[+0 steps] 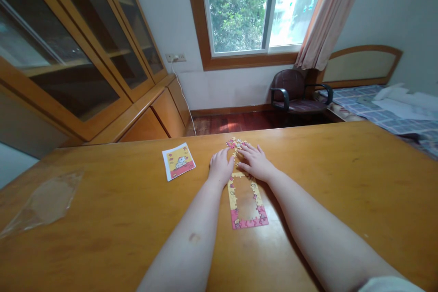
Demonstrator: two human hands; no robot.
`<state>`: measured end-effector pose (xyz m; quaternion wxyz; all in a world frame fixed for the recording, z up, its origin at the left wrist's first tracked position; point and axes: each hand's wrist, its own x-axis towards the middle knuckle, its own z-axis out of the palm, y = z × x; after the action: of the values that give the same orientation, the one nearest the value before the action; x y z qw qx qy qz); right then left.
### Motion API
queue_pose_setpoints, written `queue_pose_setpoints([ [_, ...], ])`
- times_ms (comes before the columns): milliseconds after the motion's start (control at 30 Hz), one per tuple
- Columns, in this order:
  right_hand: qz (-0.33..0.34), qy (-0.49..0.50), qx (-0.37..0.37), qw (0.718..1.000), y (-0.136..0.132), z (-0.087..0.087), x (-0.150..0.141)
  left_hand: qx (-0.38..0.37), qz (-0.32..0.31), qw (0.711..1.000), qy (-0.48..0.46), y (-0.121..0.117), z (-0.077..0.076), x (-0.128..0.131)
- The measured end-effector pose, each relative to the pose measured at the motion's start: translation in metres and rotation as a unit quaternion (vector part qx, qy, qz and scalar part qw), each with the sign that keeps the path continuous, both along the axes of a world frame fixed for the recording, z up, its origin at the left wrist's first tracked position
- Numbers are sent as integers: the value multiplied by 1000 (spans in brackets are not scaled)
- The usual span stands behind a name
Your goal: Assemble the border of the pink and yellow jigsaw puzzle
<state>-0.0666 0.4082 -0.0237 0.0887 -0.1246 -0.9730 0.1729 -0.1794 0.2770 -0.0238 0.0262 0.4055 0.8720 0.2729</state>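
Observation:
A jigsaw border (233, 200) of joined pieces, yellow above and pink below, lies on the wooden table around a bare middle. Just beyond its far edge is a loose pile of puzzle pieces (234, 143). My left hand (221, 165) rests on the table at the pile's left, fingers lying loosely and nothing visible in them. Over the pile's right side, my right hand (256, 163) spreads its fingers, the tips touching or just above a few pieces. Some pieces under the fingers are hidden. To the left lies a picture card (179, 161) with a white animal on yellow and pink.
A clear plastic bag (48, 198) lies flat on the table's left side. Beyond the far table edge are a glass-door cabinet (102, 59), an office chair (297, 93) below the window, and a bed (369, 100) at the right.

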Motion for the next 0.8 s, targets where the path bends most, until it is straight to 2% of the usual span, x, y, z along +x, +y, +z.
queue_pose_setpoints([
  [167, 12, -43, 5, 999, -2, -2, 1, 3, 0, 1000, 2, 1, -1, 0],
  [367, -8, 34, -1, 999, -1, -1, -1, -1, -9, 1000, 2, 0, 1, 2],
  [433, -39, 64, -3, 997, 2, -1, -1, -7, -24, 1000, 5, 0, 3, 3],
  [533, -127, 94, -11, 987, 10, -4, -2, -21, -37, 999, 10, 0, 5, 4],
  [667, -200, 74, -12, 977, 17, -10, -3, -30, -48, 998, 9, 0, 7, 7],
  [800, -150, 32, -11, 988, 16, -12, -3, -32, -61, 998, 3, 0, 8, 9],
])
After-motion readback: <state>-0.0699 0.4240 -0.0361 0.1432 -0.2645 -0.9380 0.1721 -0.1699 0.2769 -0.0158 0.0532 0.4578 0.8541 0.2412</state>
